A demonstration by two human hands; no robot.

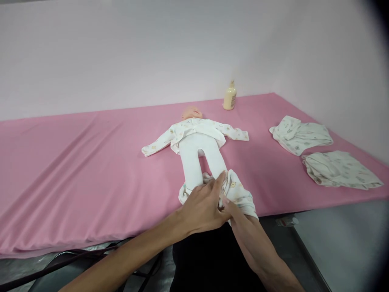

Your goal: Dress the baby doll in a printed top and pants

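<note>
A baby doll lies on its back, head toward the wall, in a white long-sleeved top with small printed figures. Its legs are white and slightly apart. Bunched around the lower legs are printed baby pants. My left hand lies across the doll's feet, its fingers closed on the pants' edge by the leg on the right. My right hand reaches into the pant cloth, which wraps over its wrist; the thumb presses at the cloth beside my left fingers. Its other fingers are mostly hidden.
A pink sheet covers the table. A cream pump bottle stands near the white wall behind the doll. Two folded printed garments, an upper one and a lower one, lie at the right. Dark cables run below the front edge.
</note>
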